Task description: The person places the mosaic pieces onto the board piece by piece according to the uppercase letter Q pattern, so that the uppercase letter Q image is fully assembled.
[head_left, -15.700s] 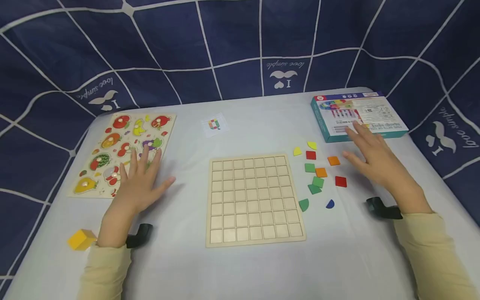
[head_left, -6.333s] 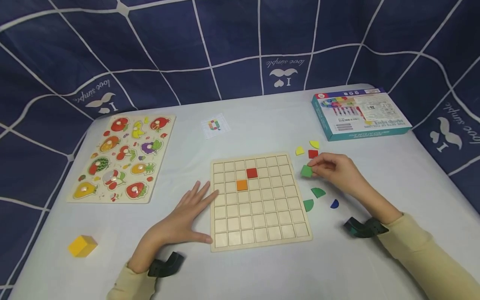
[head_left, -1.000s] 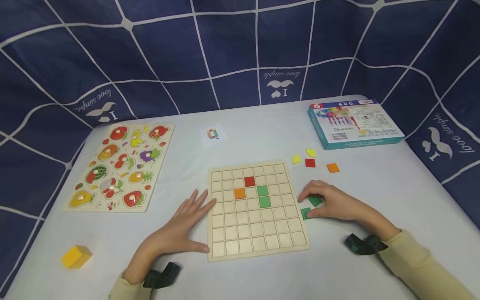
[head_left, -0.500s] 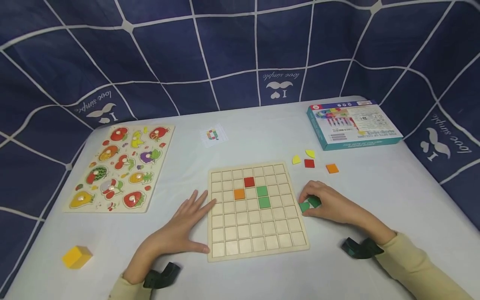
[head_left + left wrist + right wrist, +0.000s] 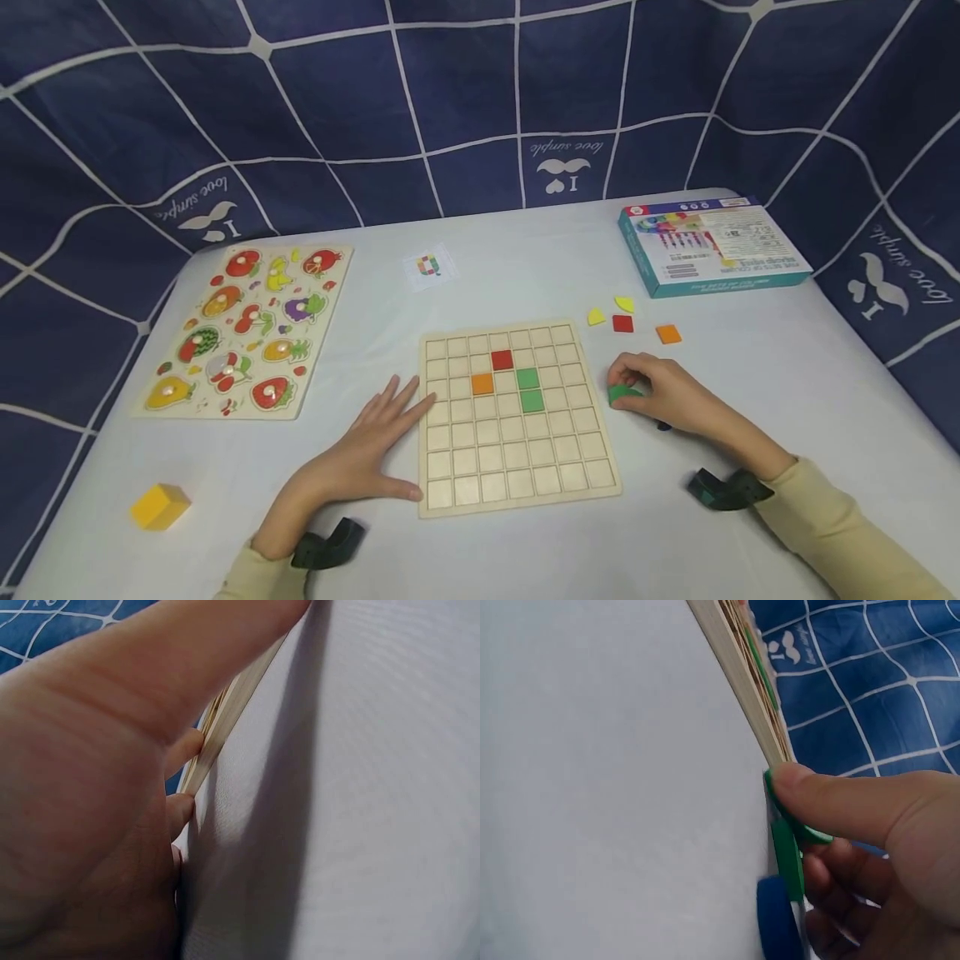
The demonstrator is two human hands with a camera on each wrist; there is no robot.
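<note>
The wooden grid board (image 5: 517, 496) lies mid-table, with a red square tile (image 5: 502, 360), an orange square tile (image 5: 482, 383) and two green square tiles (image 5: 528, 378) in its cells. My left hand (image 5: 360, 454) lies spread along the board's left edge, fingertips and thumb touching it. Just off the right edge, my right hand (image 5: 660, 392) pinches a green quarter-circle tile (image 5: 817, 834) between thumb and fingers. Below that tile in the right wrist view are another green tile (image 5: 787, 862) and a blue half-round tile (image 5: 778, 915), which the hand mostly hides in the head view.
Two yellow tiles (image 5: 624, 304), a red tile (image 5: 622, 323) and an orange tile (image 5: 668, 334) lie beyond my right hand. Further back are a box (image 5: 720, 250) and a small pattern card (image 5: 429, 267). A fruit puzzle (image 5: 247, 333) and yellow block (image 5: 160, 507) lie left.
Since the oldest frame, red, orange and two green tiles have come onto the board, and my left hand has moved to its edge. Lately my right hand has shifted slightly away with a green tile.
</note>
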